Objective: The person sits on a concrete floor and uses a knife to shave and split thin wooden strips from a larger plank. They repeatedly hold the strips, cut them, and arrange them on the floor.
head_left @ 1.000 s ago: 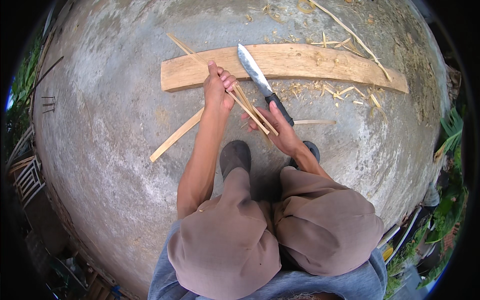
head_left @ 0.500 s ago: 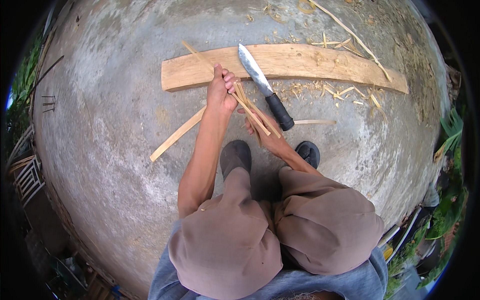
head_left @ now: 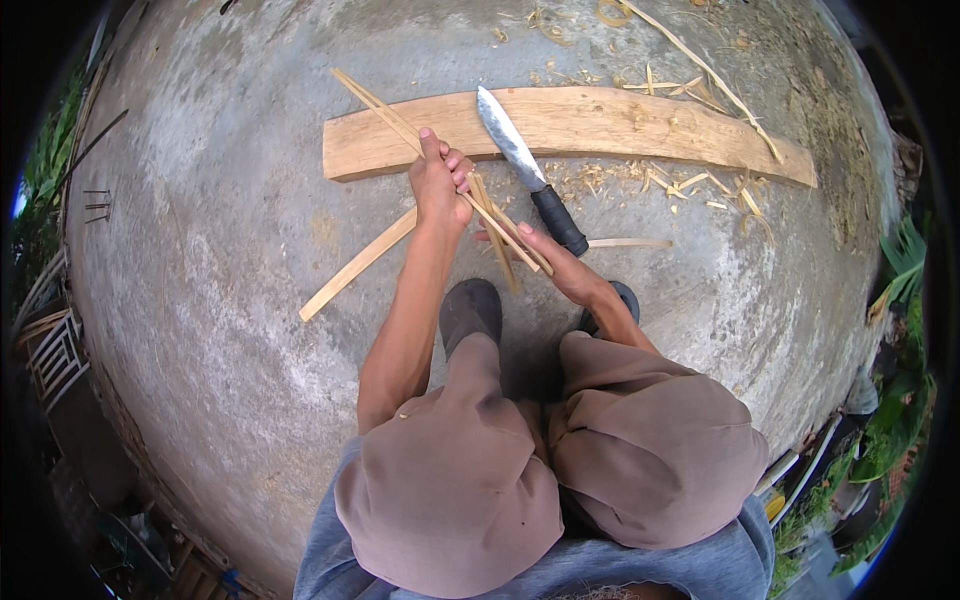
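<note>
My left hand [head_left: 438,185] is closed around a bundle of thin wooden strips [head_left: 385,108] that slant from the upper left down toward my feet. My right hand [head_left: 558,265] pinches the lower ends of the same strips. A large knife [head_left: 512,150] with a black handle lies by itself just above my right hand, its blade resting on a long curved wooden plank [head_left: 620,120] that lies across the concrete floor in front of me.
A loose flat slat [head_left: 358,264] lies on the concrete left of my left forearm, and a thin stick [head_left: 632,242] lies right of the knife handle. Shavings [head_left: 680,182] litter the floor below the plank. My dark shoes [head_left: 470,312] and bent knees fill the foreground. Plants [head_left: 900,400] edge the right.
My right hand let go of the knife, which now lies on the plank, and moved down to the lower ends of the strips. My left hand slid the bundle slightly up.
</note>
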The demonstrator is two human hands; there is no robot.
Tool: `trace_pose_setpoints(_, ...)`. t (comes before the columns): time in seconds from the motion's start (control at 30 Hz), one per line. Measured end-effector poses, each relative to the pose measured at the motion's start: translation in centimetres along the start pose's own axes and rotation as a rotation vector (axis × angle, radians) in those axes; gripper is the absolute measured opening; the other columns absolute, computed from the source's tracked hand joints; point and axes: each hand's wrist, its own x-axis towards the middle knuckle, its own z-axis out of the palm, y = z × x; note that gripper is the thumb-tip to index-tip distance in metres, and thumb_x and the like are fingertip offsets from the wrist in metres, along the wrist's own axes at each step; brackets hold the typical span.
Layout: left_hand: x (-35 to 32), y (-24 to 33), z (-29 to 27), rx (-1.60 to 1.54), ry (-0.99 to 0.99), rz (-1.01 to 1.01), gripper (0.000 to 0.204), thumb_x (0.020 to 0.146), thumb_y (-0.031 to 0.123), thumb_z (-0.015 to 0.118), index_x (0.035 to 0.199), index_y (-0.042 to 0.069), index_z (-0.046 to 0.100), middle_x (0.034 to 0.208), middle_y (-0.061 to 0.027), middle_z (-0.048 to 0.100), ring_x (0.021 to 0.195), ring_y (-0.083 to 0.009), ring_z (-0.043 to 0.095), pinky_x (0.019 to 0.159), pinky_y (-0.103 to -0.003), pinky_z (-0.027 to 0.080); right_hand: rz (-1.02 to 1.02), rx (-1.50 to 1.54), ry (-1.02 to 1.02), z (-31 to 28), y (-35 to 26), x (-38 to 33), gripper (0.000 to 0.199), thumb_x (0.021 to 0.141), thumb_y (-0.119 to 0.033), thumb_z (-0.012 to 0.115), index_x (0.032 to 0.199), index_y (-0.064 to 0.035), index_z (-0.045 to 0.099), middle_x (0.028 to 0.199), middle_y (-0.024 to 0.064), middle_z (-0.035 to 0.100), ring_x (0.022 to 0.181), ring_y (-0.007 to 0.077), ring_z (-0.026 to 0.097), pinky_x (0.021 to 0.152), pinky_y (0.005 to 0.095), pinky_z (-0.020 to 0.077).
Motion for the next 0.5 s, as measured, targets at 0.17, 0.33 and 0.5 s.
trace_pose_setpoints(0.17, -0.2, -0.1, -0.1, 0.053, 0.027, 0.054, 0.043, 0.106, 0.050, 0.055, 0.087, 0.013, 0.044, 0.067, 0.0027, 0.040, 0.053, -0.0076, 0.036, 0.043, -0.023, 0.025, 0.125, -0.228, 0.097, 0.3, -0.7, -0.3, 0.082, 0.104, -0.070, 0.033, 0.145, -0.0026, 0.057, 0.137, 0.0182, 0.062, 0.134, 0.0271, 0.050, 0.116, 0.0397, 0.0338)
trace_pose_setpoints(0.33, -0.1, 0.2, -0.1, -0.020, 0.076, 0.099, 0.043, 0.106, 0.050, 0.055, 0.088, 0.013, 0.044, 0.067, 0.0019, 0.039, 0.054, -0.0084, 0.037, 0.044, -0.024, 0.027, 0.135, -0.038, 0.286, -0.1, 1.1, 0.6, 0.086, 0.104, -0.071, 0.028, 0.136, 0.0011, 0.063, 0.122, 0.0164, 0.069, 0.117, 0.0244, 0.061, 0.104, 0.0356, 0.0429)
trace_pose_setpoints(0.5, -0.7, -0.8, -0.2, -0.102, 0.067, 0.075, 0.041, 0.106, 0.049, 0.055, 0.090, 0.013, 0.045, 0.067, 0.0000, 0.040, 0.055, -0.0115, 0.039, 0.048, -0.025, 0.034, -0.056, 0.239, 0.422, 1.4, 0.9, 1.0, 0.085, 0.106, -0.068, 0.024, 0.132, 0.0011, 0.066, 0.124, 0.0172, 0.069, 0.114, 0.0233, 0.062, 0.102, 0.0350, 0.0445)
